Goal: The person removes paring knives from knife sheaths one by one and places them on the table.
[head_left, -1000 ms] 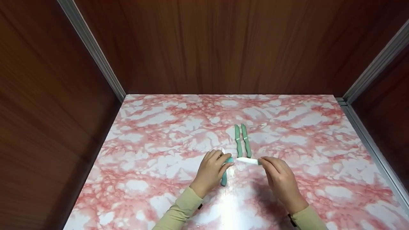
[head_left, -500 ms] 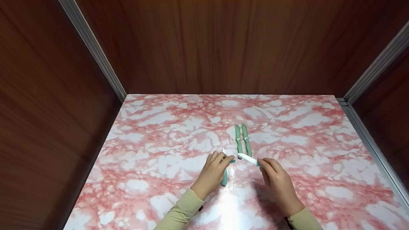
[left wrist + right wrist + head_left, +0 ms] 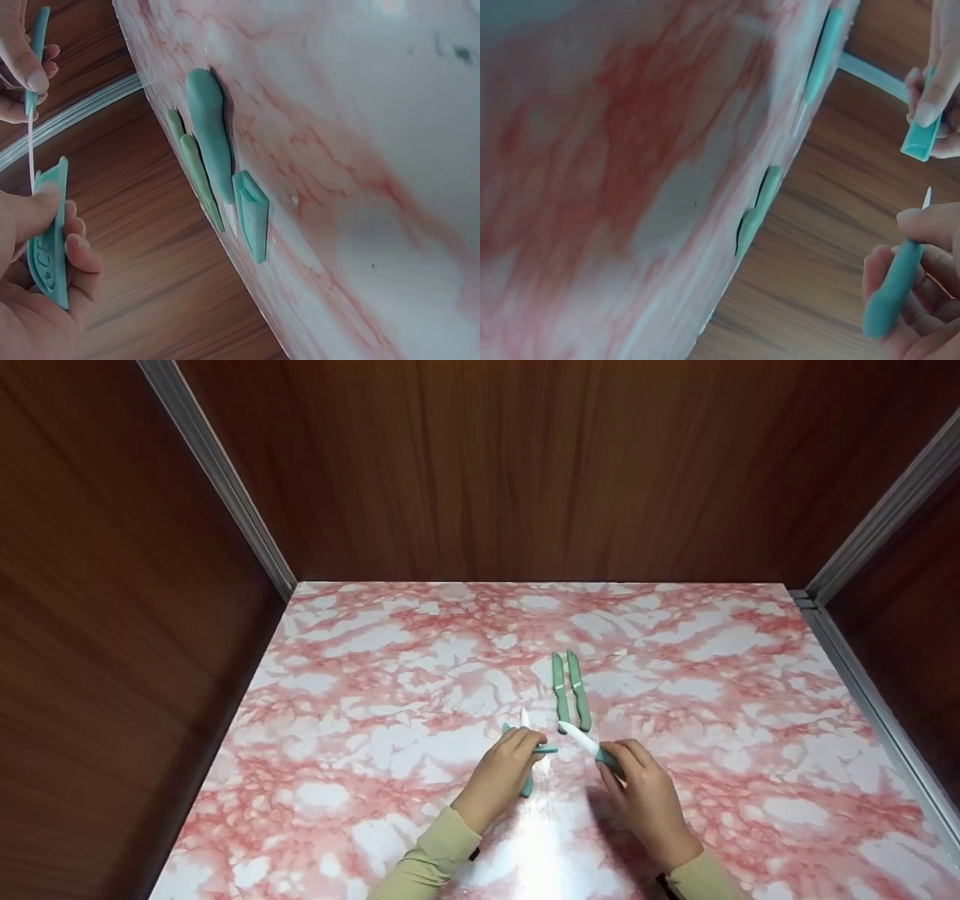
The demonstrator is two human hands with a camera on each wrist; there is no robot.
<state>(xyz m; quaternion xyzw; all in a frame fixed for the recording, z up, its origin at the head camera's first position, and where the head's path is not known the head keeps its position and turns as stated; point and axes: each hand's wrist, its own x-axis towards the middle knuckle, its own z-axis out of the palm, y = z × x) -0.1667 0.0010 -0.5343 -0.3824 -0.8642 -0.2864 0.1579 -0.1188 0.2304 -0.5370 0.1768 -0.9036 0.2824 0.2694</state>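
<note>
My left hand [image 3: 499, 772] pinches a teal blade sheath [image 3: 51, 255] with raised lettering, thumb on one side and fingers on the other. A small knife [image 3: 581, 737] with a white blade and teal handle is in my right hand [image 3: 646, 795], which grips it by the handle. Its blade points up and left; in the head view a short gap parts its tip from the sheath's open end. Beneath my left hand lies a second white-bladed knife [image 3: 211, 127], partly hidden in the head view. Beside it on the table rests another teal sheath [image 3: 253, 216].
Two green sheathed knives [image 3: 559, 694] lie side by side just beyond my hands. The table [image 3: 375, 660] has a red and white marbled top. Brown wood-grain panels [image 3: 480, 472] rise at the back and sides, with metal rails [image 3: 225, 487] at the corners.
My right hand has drawn slightly nearer and left, and its knife has turned from almost level to slanting up-left. My left hand has shifted slightly right and nearer with the sheath.
</note>
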